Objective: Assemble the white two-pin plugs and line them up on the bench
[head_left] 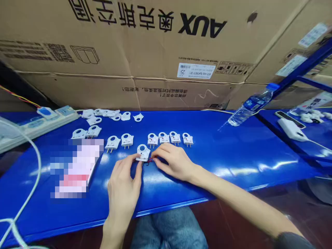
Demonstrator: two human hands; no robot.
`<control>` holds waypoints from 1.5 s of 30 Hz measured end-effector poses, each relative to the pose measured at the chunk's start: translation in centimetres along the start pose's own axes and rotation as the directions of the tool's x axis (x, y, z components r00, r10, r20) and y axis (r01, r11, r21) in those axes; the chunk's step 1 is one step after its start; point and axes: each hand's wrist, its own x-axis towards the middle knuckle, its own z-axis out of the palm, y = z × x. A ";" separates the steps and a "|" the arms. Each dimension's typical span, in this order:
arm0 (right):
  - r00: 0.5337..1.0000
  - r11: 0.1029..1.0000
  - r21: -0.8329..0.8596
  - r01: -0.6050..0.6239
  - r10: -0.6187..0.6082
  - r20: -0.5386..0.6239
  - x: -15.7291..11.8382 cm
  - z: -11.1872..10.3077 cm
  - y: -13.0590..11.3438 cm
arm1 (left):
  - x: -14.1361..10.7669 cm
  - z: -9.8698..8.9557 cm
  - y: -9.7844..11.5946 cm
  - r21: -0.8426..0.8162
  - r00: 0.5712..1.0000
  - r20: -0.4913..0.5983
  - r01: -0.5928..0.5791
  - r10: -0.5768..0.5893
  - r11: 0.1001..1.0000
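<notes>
Near the front middle of the blue table, my left hand [124, 180] grips a white two-pin plug piece [143, 152] with a round hole at its top. The thumb lies by its lower edge and the forefinger at its left side. My right hand [173, 160] is just to the right, thumb and forefinger pinched on thin red and black wires [149, 160] beside that piece. Behind the hands stand similar white plug pieces, one [127, 139] at the left and several in a row at the right, such as the end one [187, 138], with their pins toward me.
More white plastic parts [126, 116] lie at the back left. A power strip [38, 124] with cables runs along the left, near a blurred pink-and-white item [81, 166]. A water bottle [251, 105] leans at the right. Large cardboard boxes [155, 52] wall off the back.
</notes>
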 end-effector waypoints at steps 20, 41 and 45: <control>0.975 0.969 0.162 -0.186 0.203 -0.095 0.5 0.8 -0.8 | 0.1 0.1 0.3 -0.170 0.943 -0.026 -0.331 0.331 0.928; 0.986 0.987 0.107 -0.118 0.129 -0.109 0.2 0.9 -0.3 | 0.0 0.1 0.0 -0.152 0.943 -0.023 -0.332 0.332 0.931; 0.988 0.990 0.097 -0.102 0.112 -0.106 0.3 0.8 -0.4 | 0.1 0.2 0.1 -0.166 0.950 -0.022 -0.312 0.312 0.936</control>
